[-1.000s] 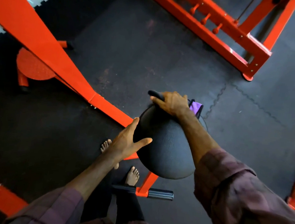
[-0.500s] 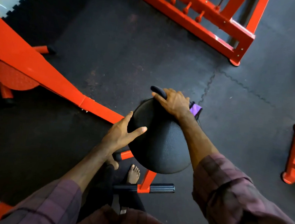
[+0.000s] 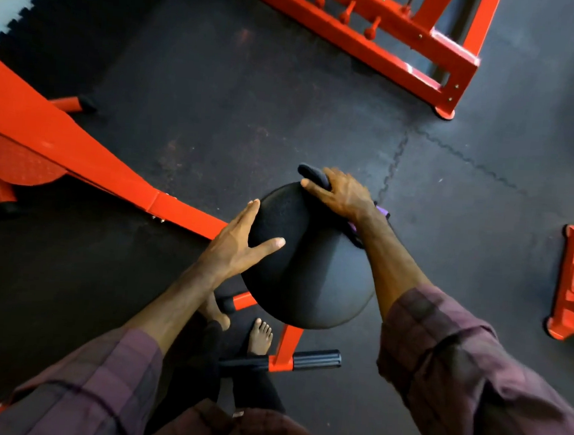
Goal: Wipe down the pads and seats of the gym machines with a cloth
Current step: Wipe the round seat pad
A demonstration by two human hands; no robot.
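Head view: left hand (image 3: pixel 239 244) rests spread wide on the seat's (image 3: pixel 312 270) left edge; right hand (image 3: pixel 342 194) presses the cloth (image 3: pixel 311 173) at its far edge.

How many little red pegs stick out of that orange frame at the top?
3, in a row on the far frame's beam: left peg, middle peg, right peg. More may lie beyond view.
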